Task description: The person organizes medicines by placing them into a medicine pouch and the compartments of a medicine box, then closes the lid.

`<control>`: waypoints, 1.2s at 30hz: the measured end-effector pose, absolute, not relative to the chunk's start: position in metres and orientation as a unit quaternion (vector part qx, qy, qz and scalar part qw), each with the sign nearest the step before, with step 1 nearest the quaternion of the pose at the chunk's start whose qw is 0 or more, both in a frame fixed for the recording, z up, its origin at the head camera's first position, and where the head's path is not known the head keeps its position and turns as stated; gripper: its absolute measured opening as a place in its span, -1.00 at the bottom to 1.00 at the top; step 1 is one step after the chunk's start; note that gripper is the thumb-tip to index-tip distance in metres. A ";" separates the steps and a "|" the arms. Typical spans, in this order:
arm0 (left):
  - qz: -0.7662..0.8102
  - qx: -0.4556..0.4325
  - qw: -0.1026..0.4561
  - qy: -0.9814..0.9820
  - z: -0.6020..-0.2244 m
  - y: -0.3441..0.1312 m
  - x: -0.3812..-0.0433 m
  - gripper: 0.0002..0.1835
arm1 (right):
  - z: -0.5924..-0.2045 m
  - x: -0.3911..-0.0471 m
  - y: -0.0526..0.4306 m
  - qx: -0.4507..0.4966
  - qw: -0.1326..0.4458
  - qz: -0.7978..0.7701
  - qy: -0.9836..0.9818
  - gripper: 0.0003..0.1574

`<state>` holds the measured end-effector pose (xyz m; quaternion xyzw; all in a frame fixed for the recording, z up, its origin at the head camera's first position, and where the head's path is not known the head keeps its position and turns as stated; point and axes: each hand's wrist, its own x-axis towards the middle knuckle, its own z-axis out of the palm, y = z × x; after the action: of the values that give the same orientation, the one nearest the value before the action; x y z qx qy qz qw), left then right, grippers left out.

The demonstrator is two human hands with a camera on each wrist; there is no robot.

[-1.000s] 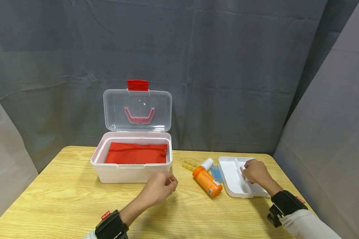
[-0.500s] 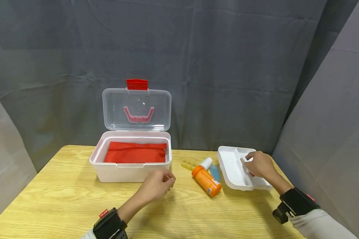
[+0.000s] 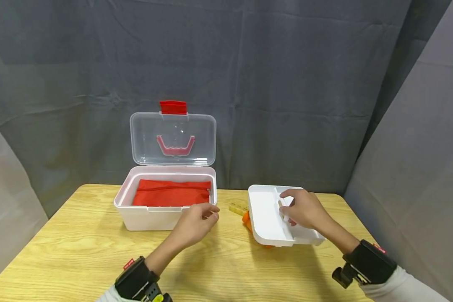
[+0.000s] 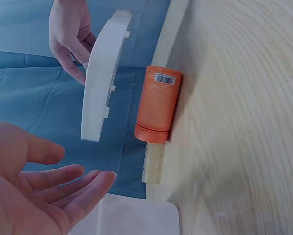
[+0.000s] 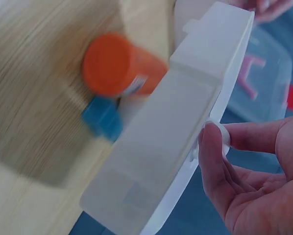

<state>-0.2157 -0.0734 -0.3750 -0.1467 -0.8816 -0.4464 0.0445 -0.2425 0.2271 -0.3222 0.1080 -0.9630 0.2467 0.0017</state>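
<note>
a creased dark grey cloth (image 3: 294,84) hangs behind the wood-grained table (image 3: 71,260); lighter grey panels (image 3: 419,147) flank both sides.

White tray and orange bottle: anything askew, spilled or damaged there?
The orange bottle lies on its side instead of standing, a little odd for a container. The right hand holds the white tray above the table. No spill or damage shows.

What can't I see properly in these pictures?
Head view: most of the orange bottle, behind the white tray.
Head view: anything under the red pouch, which covers it.
Left wrist view: the barcode label's print, too small.
Right wrist view: the blue item's details, blurred.
</note>
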 end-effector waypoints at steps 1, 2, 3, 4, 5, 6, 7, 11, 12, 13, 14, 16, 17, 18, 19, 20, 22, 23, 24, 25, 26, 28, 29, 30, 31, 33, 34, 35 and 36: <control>-0.452 -0.145 0.041 -0.879 -0.374 -0.074 -0.216 -0.75 | -0.322 -0.239 0.221 0.115 0.000 0.252 -0.961 -0.46; -0.457 -0.143 0.038 -0.877 -0.373 -0.074 -0.216 -0.75 | -0.322 -0.236 0.215 0.123 0.000 0.256 -0.959 -0.47; -0.463 -0.141 0.034 -0.874 -0.373 -0.075 -0.216 -0.74 | -0.322 -0.232 0.210 0.129 -0.001 0.261 -0.957 -0.49; -0.471 -0.138 0.030 -0.871 -0.372 -0.075 -0.216 -0.72 | -0.321 -0.228 0.204 0.134 -0.004 0.265 -0.955 -0.50; -0.481 -0.135 0.026 -0.866 -0.371 -0.076 -0.216 -0.71 | -0.321 -0.225 0.198 0.137 -0.006 0.269 -0.953 -0.50; -0.491 -0.130 0.020 -0.861 -0.371 -0.077 -0.216 -0.70 | -0.321 -0.222 0.193 0.140 -0.009 0.273 -0.952 -0.51; -0.499 -0.126 0.016 -0.857 -0.370 -0.078 -0.216 -0.70 | -0.322 -0.219 0.188 0.145 -0.013 0.278 -0.950 -0.52; -0.524 -0.113 -0.008 -0.844 -0.367 -0.082 -0.216 -0.67 | -0.327 -0.208 0.172 0.160 -0.022 0.303 -0.939 -0.55; -0.527 -0.110 -0.015 -0.843 -0.366 -0.084 -0.216 -0.67 | -0.329 -0.205 0.169 0.165 -0.023 0.310 -0.936 -0.56; -0.529 -0.108 -0.022 -0.841 -0.366 -0.085 -0.216 -0.67 | -0.330 -0.203 0.166 0.168 -0.023 0.315 -0.934 -0.57; -0.530 -0.107 -0.028 -0.841 -0.365 -0.086 -0.215 -0.66 | -0.332 -0.201 0.163 0.172 -0.024 0.321 -0.931 -0.57; -0.530 -0.102 -0.039 -0.841 -0.366 -0.089 -0.216 -0.66 | -0.334 -0.197 0.158 0.179 -0.027 0.331 -0.926 -0.57; -0.529 -0.100 -0.043 -0.842 -0.366 -0.091 -0.215 -0.67 | -0.336 -0.196 0.156 0.180 -0.030 0.335 -0.924 -0.57; -0.527 -0.098 -0.046 -0.843 -0.366 -0.092 -0.215 -0.69 | -0.337 -0.194 0.153 0.179 -0.034 0.340 -0.923 -0.57; -0.526 -0.097 -0.049 -0.844 -0.366 -0.094 -0.214 -0.71 | -0.339 -0.192 0.151 0.180 -0.039 0.343 -0.921 -0.56; -0.523 -0.098 -0.051 -0.845 -0.366 -0.096 -0.214 -0.73 | -0.340 -0.191 0.149 0.183 -0.043 0.347 -0.919 -0.56; -0.517 -0.102 -0.055 -0.848 -0.367 -0.100 -0.212 -0.79 | -0.344 -0.187 0.145 0.192 -0.050 0.354 -0.914 -0.54; -0.515 -0.104 -0.056 -0.849 -0.367 -0.101 -0.211 -0.80 | -0.345 -0.186 0.142 0.196 -0.052 0.355 -0.913 -0.54; -0.513 -0.106 -0.057 -0.850 -0.368 -0.103 -0.211 -0.81 | -0.346 -0.185 0.141 0.203 -0.053 0.358 -0.910 -0.53; -0.511 -0.111 -0.057 -0.851 -0.369 -0.105 -0.210 -0.82 | -0.347 -0.183 0.139 0.210 -0.054 0.362 -0.907 -0.52; -0.508 -0.113 -0.058 -0.852 -0.370 -0.107 -0.211 -0.82 | -0.348 -0.183 0.137 0.216 -0.053 0.367 -0.903 -0.50; -0.507 -0.112 -0.059 -0.853 -0.372 -0.110 -0.211 -0.82 | -0.351 -0.182 0.133 0.225 -0.054 0.375 -0.898 -0.48; -0.506 -0.110 -0.060 -0.854 -0.373 -0.112 -0.211 -0.82 | -0.353 -0.183 0.131 0.227 -0.053 0.378 -0.896 -0.48; -0.503 -0.109 -0.060 -0.855 -0.374 -0.113 -0.211 -0.81 | -0.354 -0.183 0.129 0.228 -0.054 0.380 -0.895 -0.47; -0.501 -0.108 -0.061 -0.857 -0.375 -0.115 -0.211 -0.81 | -0.356 -0.183 0.127 0.228 -0.055 0.383 -0.894 -0.46; -0.500 -0.102 -0.065 -0.858 -0.378 -0.117 -0.212 -0.81 | -0.360 -0.184 0.123 0.227 -0.061 0.388 -0.891 -0.45; -0.497 -0.099 -0.067 -0.859 -0.379 -0.118 -0.212 -0.82 | -0.362 -0.185 0.122 0.226 -0.064 0.390 -0.891 -0.45; -0.495 -0.095 -0.070 -0.861 -0.381 -0.120 -0.212 -0.82 | -0.364 -0.185 0.120 0.225 -0.068 0.392 -0.889 -0.45; -0.495 -0.091 -0.073 -0.861 -0.382 -0.121 -0.212 -0.82 | -0.366 -0.185 0.119 0.223 -0.072 0.396 -0.888 -0.44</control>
<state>-0.2120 -0.1210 -0.3823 -0.0911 -0.8612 -0.4946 -0.0732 -0.1853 0.1191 -0.3664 0.2233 -0.8877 0.3962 -0.0722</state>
